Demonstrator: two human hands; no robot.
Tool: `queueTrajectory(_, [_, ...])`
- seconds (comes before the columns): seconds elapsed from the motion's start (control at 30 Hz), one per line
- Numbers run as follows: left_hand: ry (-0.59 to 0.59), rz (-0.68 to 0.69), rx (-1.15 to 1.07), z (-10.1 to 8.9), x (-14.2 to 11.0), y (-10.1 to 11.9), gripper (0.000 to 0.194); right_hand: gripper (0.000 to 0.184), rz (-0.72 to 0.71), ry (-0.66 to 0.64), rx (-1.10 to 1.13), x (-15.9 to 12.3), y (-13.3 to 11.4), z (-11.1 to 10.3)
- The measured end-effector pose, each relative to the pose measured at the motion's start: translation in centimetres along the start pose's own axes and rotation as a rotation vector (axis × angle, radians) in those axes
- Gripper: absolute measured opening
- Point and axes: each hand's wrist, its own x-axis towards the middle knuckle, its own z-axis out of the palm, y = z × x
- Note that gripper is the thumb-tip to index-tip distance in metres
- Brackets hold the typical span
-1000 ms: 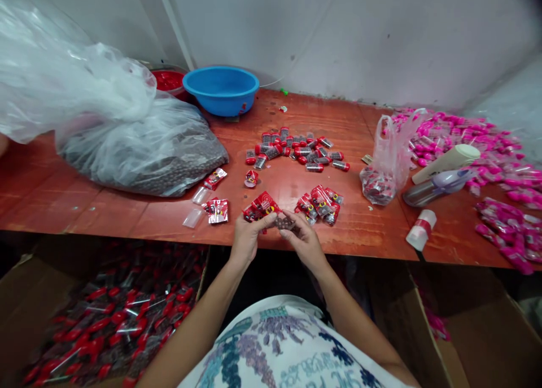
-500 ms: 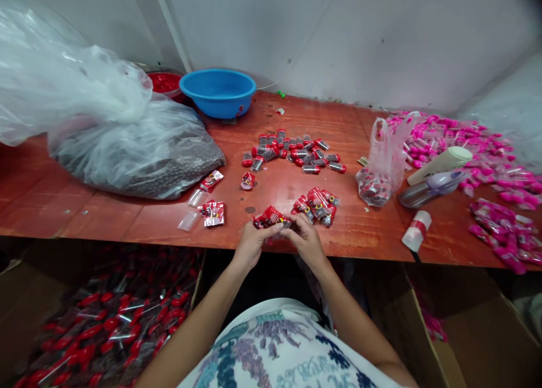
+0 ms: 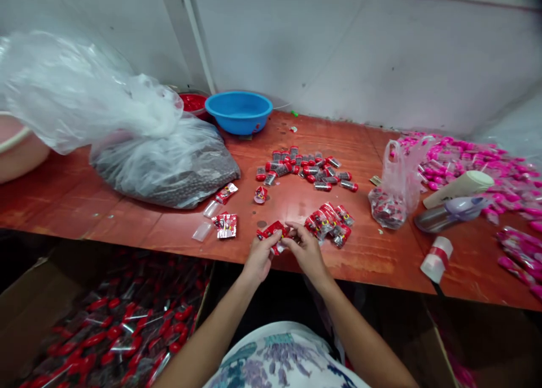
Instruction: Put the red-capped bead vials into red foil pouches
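Near the table's front edge my left hand (image 3: 259, 259) pinches red printed packets (image 3: 274, 230), which look like a small bunch held together. My right hand (image 3: 308, 253) is closed at the bunch's right side, thumb and forefinger by its edge; what lies between these fingertips is too small to make out. Just beyond my right hand is a pile of filled red packets (image 3: 328, 221). Farther back lie several small clear tubes (image 3: 311, 170) with red caps and dark beads inside. A single red packaged piece (image 3: 260, 194) lies apart from them.
Left stands a large clear bag (image 3: 165, 168) of dark beads, with a blue basin (image 3: 239, 112) behind. Red packets (image 3: 226, 225) and clear sleeves (image 3: 203, 231) lie nearby. Right are a knotted bag (image 3: 387, 207), a bottle (image 3: 449, 213), a roll (image 3: 437, 259) and pink pieces (image 3: 466, 156). Below, a box holds red-capped tubes (image 3: 122, 326).
The bead-filled tube between my hands a second ago no longer shows. My right fingers have shifted along the packet's right side. The camera view has tilted up and left.
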Motion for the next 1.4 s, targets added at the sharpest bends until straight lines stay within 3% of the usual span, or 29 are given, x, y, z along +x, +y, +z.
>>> queueTrajectory(0.13, [0.022, 0.139, 0.038, -1.6, 0.4, 0.9, 0.025, 0.033, -0.073, -0.123, -0.057, 1.7, -0.3, 1.8])
queueTrajectory(0.27, [0.202, 0.181, 0.012, -3.3, 0.8, 2.4, 0.028, 0.031, -0.158, -0.304, -0.330, 6.3, -0.6, 2.3])
queueTrajectory(0.37, [0.314, 0.161, -0.073, -4.0, 1.1, 3.5, 0.033, 0.034, -0.108, -0.228, -0.602, 11.6, -0.5, 3.3])
queueTrajectory(0.47, [0.321, 0.143, -0.168, -4.1, 1.3, 4.4, 0.033, 0.041, -0.061, -0.189, -0.683, 16.5, 0.1, 4.8])
queueTrajectory(0.6, [0.350, 0.093, -0.276, -4.7, 1.6, 5.2, 0.023, 0.034, 0.003, -0.186, -0.751, 19.3, 1.2, 6.5])
queueTrajectory(0.7, [0.351, 0.042, -0.340, -5.4, 1.6, 5.5, 0.015, 0.031, 0.046, -0.168, -0.782, 18.2, 1.6, 6.9])
queueTrajectory(0.83, [0.349, -0.060, -0.416, -5.9, 1.6, 5.5, 0.009, 0.028, 0.080, -0.122, -0.789, 14.5, 1.6, 5.7])
queueTrajectory(1.03, [0.329, -0.151, -0.491, -5.0, 1.2, 5.1, 0.006, 0.044, 0.078, -0.110, -0.675, 8.2, 1.1, 3.5])
queueTrajectory(1.1, [0.326, -0.149, -0.494, -4.7, 0.9, 5.1, 0.006, 0.042, 0.066, -0.072, -0.476, 5.6, 0.4, 2.9])
queueTrajectory(1.23, [0.305, -0.157, -0.470, -4.2, 0.5, 4.6, 0.005, 0.031, 0.069, 0.044, 0.150, 0.6, -1.1, 2.2])
queueTrajectory(1.33, [0.287, -0.114, -0.415, -3.3, 1.0, 3.0, 0.008, 0.021, 0.020, 0.103, 0.210, -1.0, -0.8, 2.6])
queueTrajectory(1.4, [0.271, 0.033, -0.373, -2.6, 1.8, 1.2, 0.014, 0.025, -0.031, 0.156, 0.137, -1.0, 0.2, 3.5])
